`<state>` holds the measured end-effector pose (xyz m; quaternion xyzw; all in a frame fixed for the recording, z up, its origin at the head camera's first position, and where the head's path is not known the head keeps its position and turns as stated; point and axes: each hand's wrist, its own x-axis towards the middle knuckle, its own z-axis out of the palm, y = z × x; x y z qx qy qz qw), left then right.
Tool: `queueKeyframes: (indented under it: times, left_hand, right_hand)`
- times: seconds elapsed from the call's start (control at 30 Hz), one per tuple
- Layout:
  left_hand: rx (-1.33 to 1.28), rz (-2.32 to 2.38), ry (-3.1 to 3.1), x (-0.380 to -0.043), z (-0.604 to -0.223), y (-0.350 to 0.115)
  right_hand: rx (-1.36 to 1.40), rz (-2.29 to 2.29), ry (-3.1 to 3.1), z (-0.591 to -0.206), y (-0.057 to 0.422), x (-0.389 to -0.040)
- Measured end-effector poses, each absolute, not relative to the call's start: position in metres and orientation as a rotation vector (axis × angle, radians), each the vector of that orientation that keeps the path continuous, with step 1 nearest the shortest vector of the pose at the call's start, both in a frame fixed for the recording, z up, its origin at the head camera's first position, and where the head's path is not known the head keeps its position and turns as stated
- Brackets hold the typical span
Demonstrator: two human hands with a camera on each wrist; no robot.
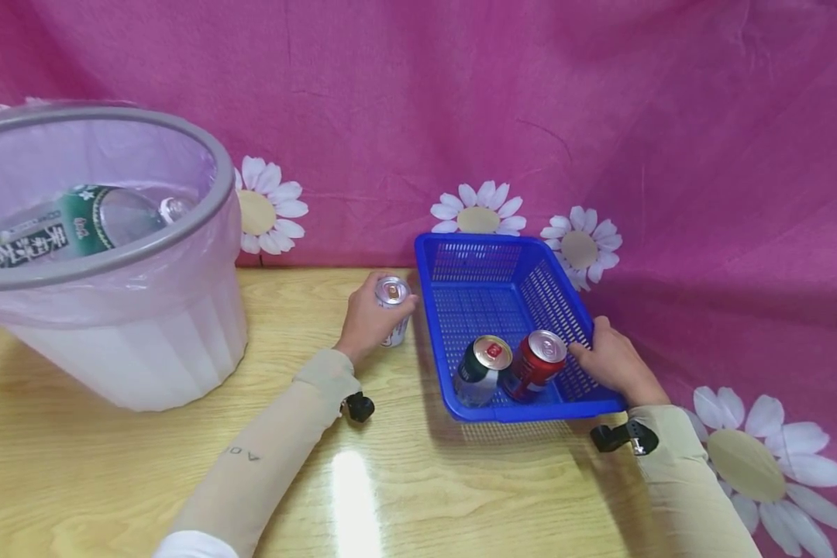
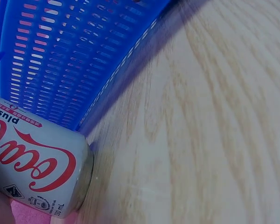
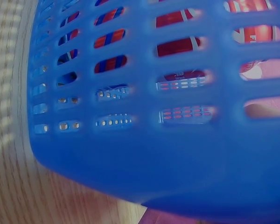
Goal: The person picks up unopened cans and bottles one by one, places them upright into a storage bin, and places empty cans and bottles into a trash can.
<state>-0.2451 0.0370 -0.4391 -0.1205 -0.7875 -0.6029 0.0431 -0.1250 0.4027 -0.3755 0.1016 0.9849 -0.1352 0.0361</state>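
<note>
My left hand [image 1: 368, 319] grips a white Coca-Cola Plus can [image 1: 394, 293] at the left side of a blue plastic basket [image 1: 428, 310]. In the left wrist view the can [image 2: 35, 156] shows its red lettering, with the perforated basket wall [image 2: 70, 56] right behind it. My right hand [image 1: 617, 358] holds the basket's right rim, thumb over the inner side. Inside the basket, a dark green and silver can [image 1: 479, 376] and a red can [image 1: 532, 368] stand near the front. Through the wall's slots, the right wrist view shows parts of the red can [image 3: 177, 46].
A lined white bin [image 1: 139, 349] with a grey rim stands on the left of the wooden table [image 1: 300, 480], with a green-labelled plastic bottle [image 1: 87, 225] in it. Behind hangs a pink cloth [image 1: 363, 116] printed with white daisies.
</note>
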Motion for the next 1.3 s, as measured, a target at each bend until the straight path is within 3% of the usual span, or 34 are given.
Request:
queueKeyframes:
  times: [0.5,1.3]
  left_hand:
    - [-0.328,-1.757,-2.421,-0.248,-0.435,0.027]
    - [-0.421,-1.711,-2.39,-0.249,-0.396,0.016]
  right_hand:
    - [0.309,-0.396,3.023,-0.375,0.402,-0.125]
    - [0.313,-0.403,3.01,-0.375,0.402,-0.125]
